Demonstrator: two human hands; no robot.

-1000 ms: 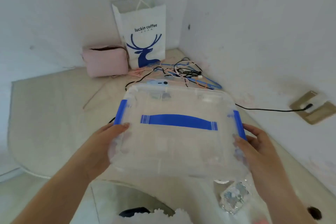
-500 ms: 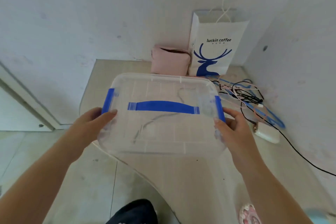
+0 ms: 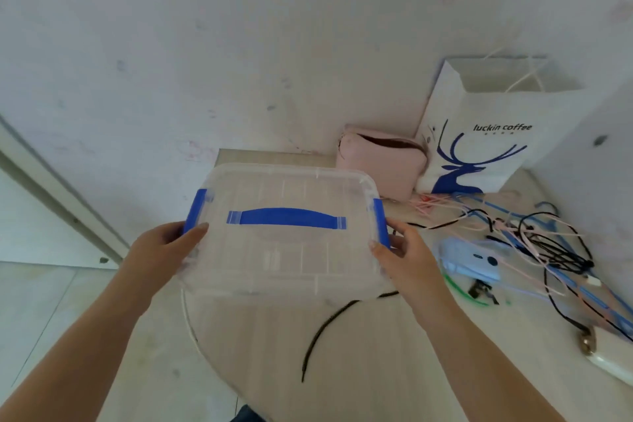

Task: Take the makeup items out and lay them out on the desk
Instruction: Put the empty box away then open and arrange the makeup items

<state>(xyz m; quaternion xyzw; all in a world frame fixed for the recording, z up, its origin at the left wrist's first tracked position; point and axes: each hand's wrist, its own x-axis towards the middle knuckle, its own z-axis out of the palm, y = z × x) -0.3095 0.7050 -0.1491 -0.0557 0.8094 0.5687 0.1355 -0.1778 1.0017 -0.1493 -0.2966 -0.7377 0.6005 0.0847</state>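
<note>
Both hands grip the clear lid: left hand [image 3: 164, 247] and right hand [image 3: 407, 259] clamp its blue-latched ends, keeping lid [image 3: 284, 250] level above desk [image 3: 342, 370].

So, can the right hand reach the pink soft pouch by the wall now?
Probably not right away: the right hand grips the clear plastic box with blue latches, and the pink soft pouch lies just behind that box.
</note>
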